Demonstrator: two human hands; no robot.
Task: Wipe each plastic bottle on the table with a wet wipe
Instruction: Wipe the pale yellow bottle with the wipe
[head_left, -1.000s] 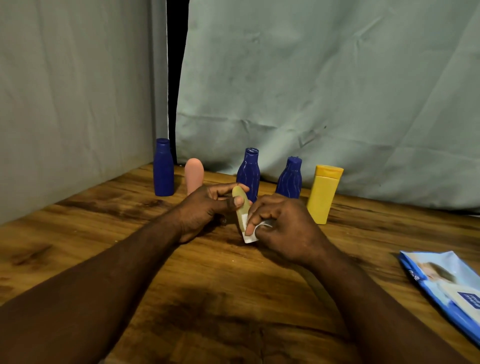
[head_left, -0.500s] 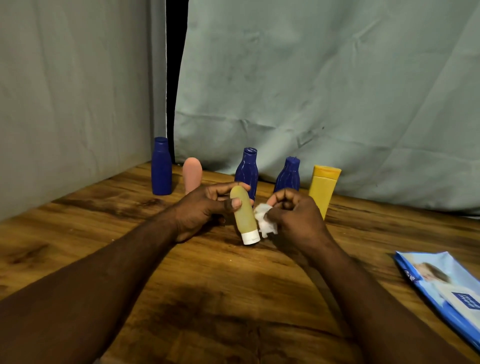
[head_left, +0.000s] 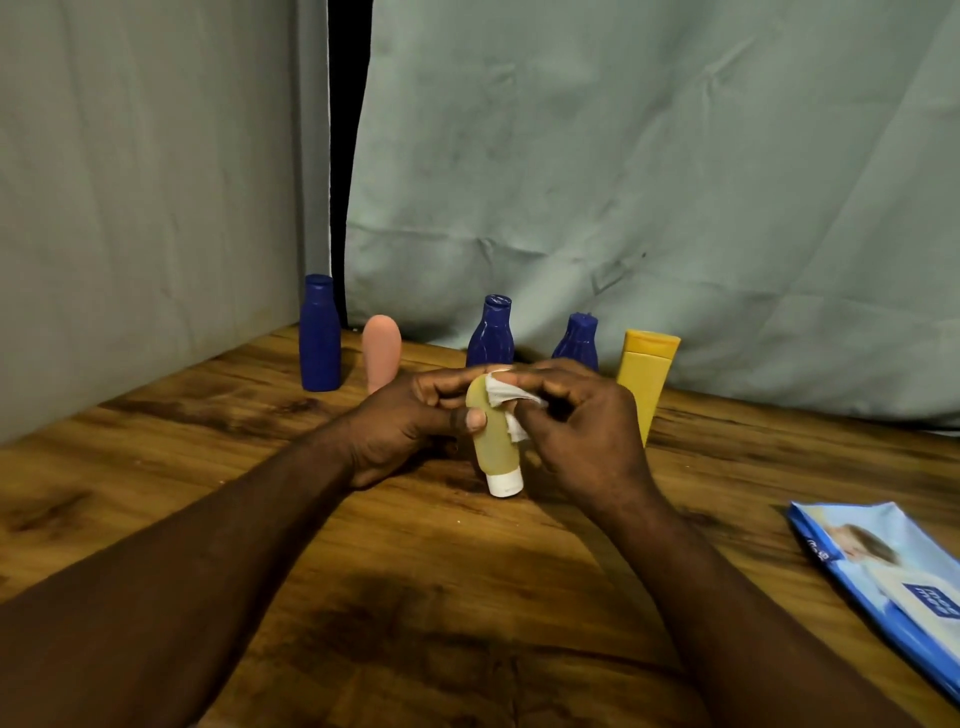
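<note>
The left hand (head_left: 400, 431) grips a small tan bottle (head_left: 493, 449). Its thumb lies on the near face and its fingers are curled round the far side, near the rounded top. The right hand (head_left: 587, 441) pinches a white wet wipe (head_left: 505, 396) between the thumb and the bent fingers and holds it against the upper right part of this bottle. The wipe is crumpled, and part of it hangs down along the bottle's right side.

The tan bottle is turned with its white cap (head_left: 505, 483) downward and leans a little, the top toward the left. The cap is at the table (head_left: 467, 582), in the middle of the scene, but I cannot tell if it really touches the wood.

Behind the hands, the other bottles stand upright in a row along the far edge of the table. From left to right there are a tall blue bottle (head_left: 319, 338), a pink bottle (head_left: 382, 351) just beside it, a second blue bottle (head_left: 491, 332), a third blue bottle (head_left: 576, 340) and a yellow bottle (head_left: 644, 374). The hands hide the lower parts of the two middle blue bottles.

At the near right, well apart from the hands, a blue pack of wipes (head_left: 883, 571) lies flat on the table. A grey-green cloth (head_left: 623, 182) hangs behind the table.
</note>
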